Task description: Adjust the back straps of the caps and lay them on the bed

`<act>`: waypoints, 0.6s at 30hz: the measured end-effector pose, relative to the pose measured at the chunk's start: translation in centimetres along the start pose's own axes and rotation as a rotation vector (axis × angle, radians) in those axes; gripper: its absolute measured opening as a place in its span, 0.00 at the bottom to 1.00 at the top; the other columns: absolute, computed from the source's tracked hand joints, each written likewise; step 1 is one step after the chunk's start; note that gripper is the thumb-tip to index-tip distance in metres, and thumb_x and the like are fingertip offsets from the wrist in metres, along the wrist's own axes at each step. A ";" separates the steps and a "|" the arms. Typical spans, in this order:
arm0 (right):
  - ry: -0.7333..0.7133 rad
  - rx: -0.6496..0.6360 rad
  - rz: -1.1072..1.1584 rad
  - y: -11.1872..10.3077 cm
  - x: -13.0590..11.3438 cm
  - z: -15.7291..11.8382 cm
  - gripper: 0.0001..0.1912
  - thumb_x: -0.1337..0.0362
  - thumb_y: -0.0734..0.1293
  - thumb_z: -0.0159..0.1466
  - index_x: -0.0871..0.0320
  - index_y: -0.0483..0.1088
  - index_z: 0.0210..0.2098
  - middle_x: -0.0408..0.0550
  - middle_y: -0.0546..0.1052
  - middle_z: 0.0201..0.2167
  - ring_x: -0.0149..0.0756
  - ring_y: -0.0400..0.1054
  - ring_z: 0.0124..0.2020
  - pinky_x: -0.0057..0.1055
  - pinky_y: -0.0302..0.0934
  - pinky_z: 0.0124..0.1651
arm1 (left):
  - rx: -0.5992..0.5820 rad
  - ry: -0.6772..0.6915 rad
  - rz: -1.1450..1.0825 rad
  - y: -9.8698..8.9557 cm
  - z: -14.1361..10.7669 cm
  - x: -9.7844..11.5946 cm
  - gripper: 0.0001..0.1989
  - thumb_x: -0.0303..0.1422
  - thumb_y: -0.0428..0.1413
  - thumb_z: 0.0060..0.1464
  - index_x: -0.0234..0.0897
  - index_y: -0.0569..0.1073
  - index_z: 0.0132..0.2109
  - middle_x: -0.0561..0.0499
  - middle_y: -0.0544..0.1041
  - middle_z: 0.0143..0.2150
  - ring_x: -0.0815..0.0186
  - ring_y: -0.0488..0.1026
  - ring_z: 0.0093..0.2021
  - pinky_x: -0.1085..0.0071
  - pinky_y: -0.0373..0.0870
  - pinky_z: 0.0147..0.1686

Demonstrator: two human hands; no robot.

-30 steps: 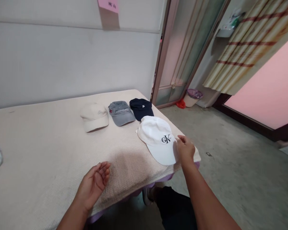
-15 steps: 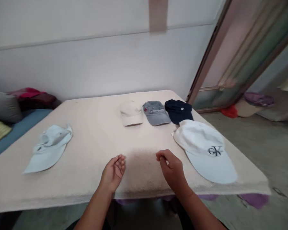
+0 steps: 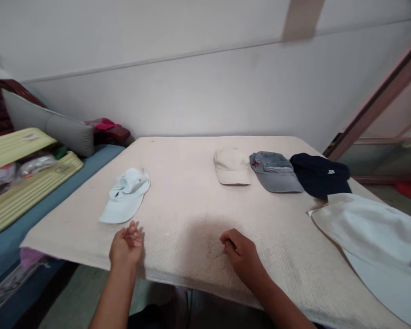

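Note:
My left hand [image 3: 125, 246] is over the near left of the cloth-covered table [image 3: 185, 183], palm turned up, fingers loosely bent and nothing in it. Just beyond its fingertips lies a small white cap [image 3: 125, 198] with a dark logo, its brim toward me. My right hand [image 3: 243, 256] is curled closed above the near middle, with no object visible in it. Farther back, a beige cap [image 3: 232, 165], a grey-blue cap [image 3: 276, 171] and a navy cap [image 3: 320, 173] sit side by side. A large white cap [image 3: 380, 242] with black lettering is at the right, partly out of view.
Left of the table, a blue-covered seat [image 3: 104, 157] holds yellow ridged panels [image 3: 30, 194], plastic-wrapped things and a grey cushion [image 3: 65, 130]. A white wall [image 3: 178, 96] rises behind the table. At the right is a framed sliding door [image 3: 373, 105].
The view has swung left, so the caps appear farther right. My left hand has moved left, close to the small white cap. My right hand stays curled.

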State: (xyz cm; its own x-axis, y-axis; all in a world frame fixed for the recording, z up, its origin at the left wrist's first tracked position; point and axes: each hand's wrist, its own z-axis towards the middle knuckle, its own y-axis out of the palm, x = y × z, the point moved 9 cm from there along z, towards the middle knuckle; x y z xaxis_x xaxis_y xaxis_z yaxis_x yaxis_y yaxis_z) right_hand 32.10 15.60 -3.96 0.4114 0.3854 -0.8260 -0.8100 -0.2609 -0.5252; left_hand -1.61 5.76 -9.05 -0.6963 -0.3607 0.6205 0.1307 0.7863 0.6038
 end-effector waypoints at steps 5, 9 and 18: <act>-0.064 -0.068 -0.037 3.1 -1.0 0.8 0.08 0.74 0.56 0.57 0.58 0.62 0.28 0.45 0.68 0.27 0.32 0.62 0.29 0.29 0.54 0.34 | 0.001 0.071 -0.040 -0.7 2.7 2.5 0.08 0.25 0.44 0.56 0.32 0.66 0.30 0.52 0.73 0.27 0.78 0.64 0.17 0.84 0.59 0.13; -0.080 -0.108 -0.070 4.4 -1.4 0.9 0.07 0.73 0.56 0.59 0.58 0.63 0.29 0.46 0.69 0.29 0.33 0.62 0.31 0.29 0.54 0.35 | -0.076 0.011 -0.043 0.5 3.7 2.2 0.11 0.26 0.43 0.59 0.32 0.65 0.30 0.53 0.71 0.24 0.79 0.62 0.17 0.84 0.61 0.15; -0.066 -0.115 -0.038 4.5 -1.0 0.8 0.08 0.74 0.57 0.58 0.59 0.65 0.29 0.47 0.69 0.29 0.33 0.62 0.31 0.29 0.53 0.35 | -0.223 -0.206 0.087 3.4 -0.3 0.0 0.12 0.21 0.49 0.52 0.36 0.59 0.23 0.59 0.59 0.16 0.78 0.54 0.12 0.81 0.49 0.09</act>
State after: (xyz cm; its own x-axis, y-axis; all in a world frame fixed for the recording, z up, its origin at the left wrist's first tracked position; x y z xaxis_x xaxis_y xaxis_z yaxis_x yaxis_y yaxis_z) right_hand 27.72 14.79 -5.36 0.4094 0.4535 -0.7916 -0.7397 -0.3430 -0.5790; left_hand -0.95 8.27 -6.79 -0.8009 -0.1701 0.5741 0.3319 0.6719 0.6621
